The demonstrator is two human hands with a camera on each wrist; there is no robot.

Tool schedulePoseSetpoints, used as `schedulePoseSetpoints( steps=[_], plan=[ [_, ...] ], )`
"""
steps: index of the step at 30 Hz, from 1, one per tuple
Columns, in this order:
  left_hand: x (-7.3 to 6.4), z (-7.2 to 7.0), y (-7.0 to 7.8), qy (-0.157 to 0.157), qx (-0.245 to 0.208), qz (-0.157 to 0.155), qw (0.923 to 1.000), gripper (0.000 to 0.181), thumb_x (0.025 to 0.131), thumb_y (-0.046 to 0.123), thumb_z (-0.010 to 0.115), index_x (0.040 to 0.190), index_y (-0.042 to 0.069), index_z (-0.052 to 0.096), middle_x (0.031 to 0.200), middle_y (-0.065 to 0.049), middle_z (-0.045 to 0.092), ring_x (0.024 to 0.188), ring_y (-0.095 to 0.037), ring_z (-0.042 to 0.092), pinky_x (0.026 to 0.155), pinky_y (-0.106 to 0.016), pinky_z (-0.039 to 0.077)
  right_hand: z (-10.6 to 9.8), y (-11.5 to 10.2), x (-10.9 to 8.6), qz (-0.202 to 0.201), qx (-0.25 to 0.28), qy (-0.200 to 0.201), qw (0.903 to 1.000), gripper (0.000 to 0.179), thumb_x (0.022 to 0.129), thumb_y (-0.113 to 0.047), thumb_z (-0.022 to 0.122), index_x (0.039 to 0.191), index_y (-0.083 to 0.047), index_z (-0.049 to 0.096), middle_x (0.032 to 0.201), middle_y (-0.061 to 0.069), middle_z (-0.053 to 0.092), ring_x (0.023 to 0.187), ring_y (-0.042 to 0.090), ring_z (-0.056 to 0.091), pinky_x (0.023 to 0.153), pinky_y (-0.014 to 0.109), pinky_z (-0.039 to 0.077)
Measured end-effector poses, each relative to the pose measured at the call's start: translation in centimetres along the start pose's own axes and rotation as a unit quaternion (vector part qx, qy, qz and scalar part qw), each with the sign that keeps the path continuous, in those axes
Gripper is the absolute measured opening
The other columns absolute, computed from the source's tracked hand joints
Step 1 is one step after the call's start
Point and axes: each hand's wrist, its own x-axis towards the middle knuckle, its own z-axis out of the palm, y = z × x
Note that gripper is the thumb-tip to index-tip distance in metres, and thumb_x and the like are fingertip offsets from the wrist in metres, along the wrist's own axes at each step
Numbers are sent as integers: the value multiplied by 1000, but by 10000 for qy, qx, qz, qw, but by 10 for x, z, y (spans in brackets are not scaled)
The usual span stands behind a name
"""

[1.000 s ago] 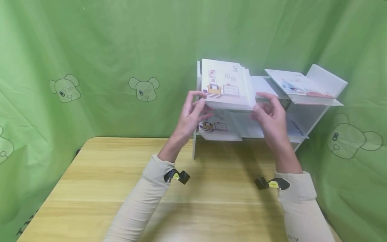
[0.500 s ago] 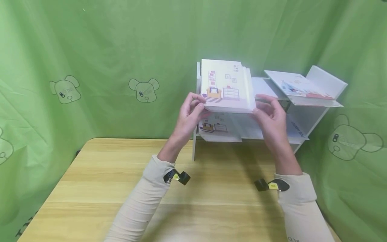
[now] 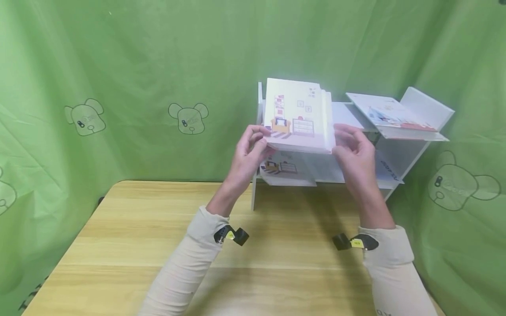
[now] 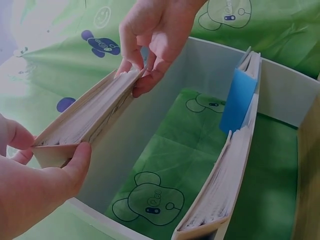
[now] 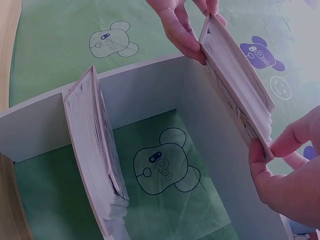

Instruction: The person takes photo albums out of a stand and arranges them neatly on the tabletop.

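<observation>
Both hands hold a thick white book (image 3: pixel 294 112) whose cover shows a drawn room with a yellow armchair and a dresser. It is tilted toward me above the upper left of a white two-level shelf. My left hand (image 3: pixel 247 151) pinches its lower left corner, thumb in front. At the lower right corner, my right hand (image 3: pixel 356 153) grips the edge between thumb and fingers. Seen from the right wrist, the right hand (image 5: pixel 292 172) pinches the near end of the book (image 5: pixel 235 80), pages facing the camera. The left hand (image 5: pixel 180 25) grips the far end.
The white shelf (image 3: pixel 345 114) stands at the table's back edge. A similar book (image 3: pixel 284 173) lies on its lower level, and another illustrated book (image 3: pixel 395 114) lies at the upper right. A blue book (image 4: pixel 240 100) shows inside. Green curtain (image 3: pixel 138 66) hangs behind the wooden table (image 3: pixel 158 237).
Both hands have lowered the book slightly and shifted it a little to the right, with its cover turned more toward me. The grip has stayed at the lower corners.
</observation>
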Motion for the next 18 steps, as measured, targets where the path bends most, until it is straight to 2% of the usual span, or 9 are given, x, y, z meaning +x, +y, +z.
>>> schedulePoseSetpoints(
  steps=[3,7,10,14,18],
  plan=[
    [-2,1,-1,-87,34,66,9999,19,105,2,43,121,4,53,138,-19,52,126,-34,59,104,-35,54,0,1,0,-36,-15,45,10000,51,90,4,54,139,-11,62,142,10,56,121,21,52,87,19,51],
    [-4,2,-1,-228,117,143,9996,22,104,0,44,123,3,52,137,-19,50,124,-35,60,103,-37,55,-1,3,-1,-37,163,130,9998,41,97,-11,62,138,-12,64,144,8,56,125,20,49,92,22,47],
    [-7,2,-3,-306,195,156,9992,26,102,0,44,127,3,51,138,-18,51,121,-35,61,101,-39,56,0,4,-2,-105,230,153,9996,42,97,-21,70,138,-13,65,147,7,54,133,20,47,101,22,47],
    [-10,0,-5,-365,200,128,9991,35,98,-1,45,132,5,50,139,-17,51,119,-35,62,100,-41,57,3,7,-2,-244,297,119,9992,46,94,-18,76,138,-10,65,150,7,52,138,22,46,103,19,49],
    [-11,-1,-6,-447,107,81,9989,47,95,-5,44,140,6,48,141,-19,49,121,-37,60,101,-44,56,3,10,-4,-220,244,72,9994,49,93,-15,77,139,-9,63,151,7,51,138,24,48,98,16,52]
  ],
)
